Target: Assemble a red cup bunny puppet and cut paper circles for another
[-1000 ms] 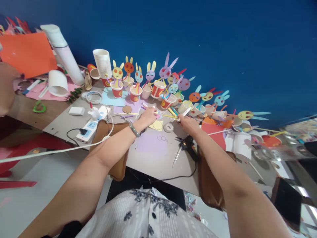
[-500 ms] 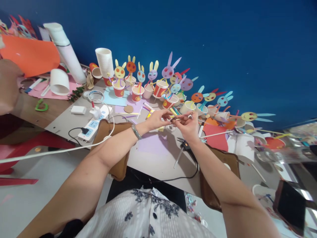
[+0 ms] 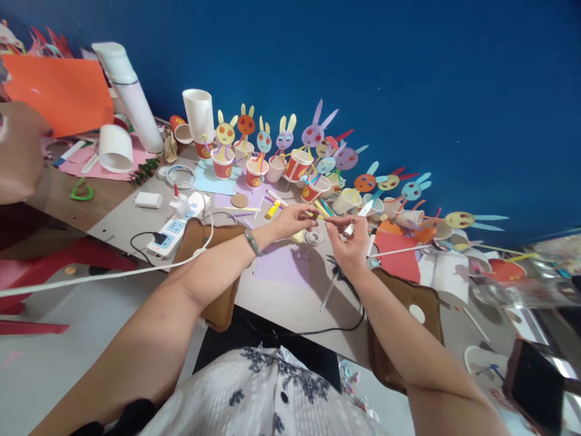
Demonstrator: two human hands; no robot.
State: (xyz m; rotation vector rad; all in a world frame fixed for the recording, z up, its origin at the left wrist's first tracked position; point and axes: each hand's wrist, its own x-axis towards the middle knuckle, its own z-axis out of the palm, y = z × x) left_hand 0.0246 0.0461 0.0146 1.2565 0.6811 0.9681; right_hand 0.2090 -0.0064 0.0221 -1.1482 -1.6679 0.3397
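Note:
A white marker pen [image 3: 364, 209] lies across my right hand [image 3: 349, 239], gripped among the bent fingers and pointing up and away. My left hand [image 3: 296, 220] has its fingers curled close to the right fingertips; anything small between them is too hard to make out. Both hands hover over the table above a roll of clear tape [image 3: 313, 237] and a sheet of light purple paper [image 3: 281, 267]. Scissors [image 3: 333, 266] lie just below my right hand. A yellow glue stick or marker [image 3: 272, 209] rests beyond my left hand.
Several paper rabbits on cups, one a red cup [image 3: 222, 165], line the wall. On the left stand a cup stack [image 3: 198, 115], a white bottle [image 3: 131, 100] and a power strip [image 3: 175, 229] with cables. Brown pads [image 3: 213, 306] lie under both forearms. A person's hand [image 3: 20, 151] is at far left.
My fingertips have drawn slightly apart from each other. The white marker pen now shows clearly in my right hand. The whole view has shifted a little.

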